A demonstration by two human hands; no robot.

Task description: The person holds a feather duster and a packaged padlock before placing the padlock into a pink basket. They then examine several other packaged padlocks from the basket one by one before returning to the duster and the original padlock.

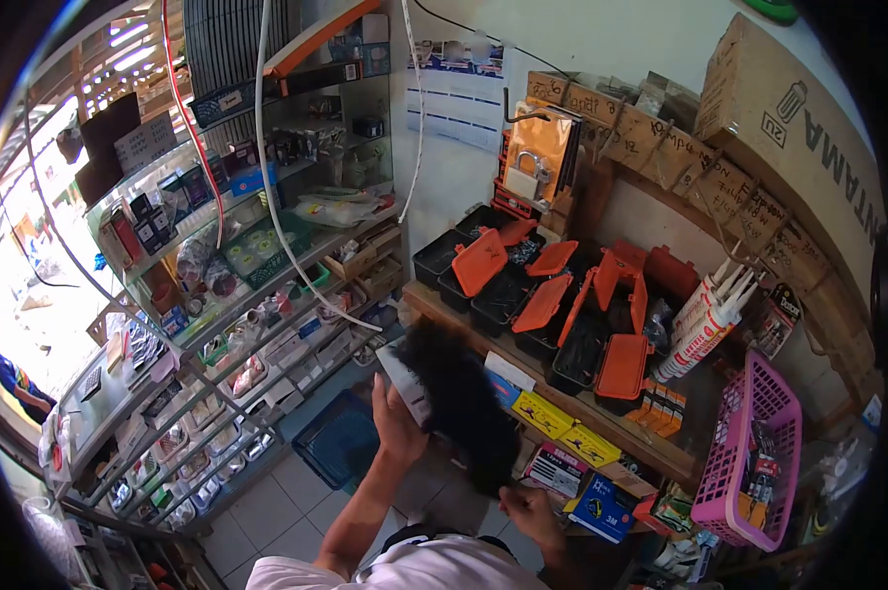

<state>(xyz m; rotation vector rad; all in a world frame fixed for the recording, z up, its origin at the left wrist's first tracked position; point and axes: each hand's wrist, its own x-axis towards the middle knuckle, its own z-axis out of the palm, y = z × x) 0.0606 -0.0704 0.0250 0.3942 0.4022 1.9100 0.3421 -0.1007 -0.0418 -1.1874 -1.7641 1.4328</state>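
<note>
A dark, fluffy black item [463, 408] hangs in front of the person's body, with a white card or label [404, 383] at its upper left. My left hand [397, 421] is pressed against the white card, its fingers pointing up and partly hidden behind it. At the item's lower right end, my right hand [527, 509] has its fingers closed near the black edge; the grip appears to be on that edge. Just beyond the item runs the edge of a wooden shelf [660, 444].
Black boxes with orange lids [479, 262] line the shelf. White tubes [697, 324] and a pink basket [734, 501] are at the right. A blue bin [311, 447] rests on the tiled floor. Glass shelving [183, 334] stands left. A person [16, 379] is outside at far left.
</note>
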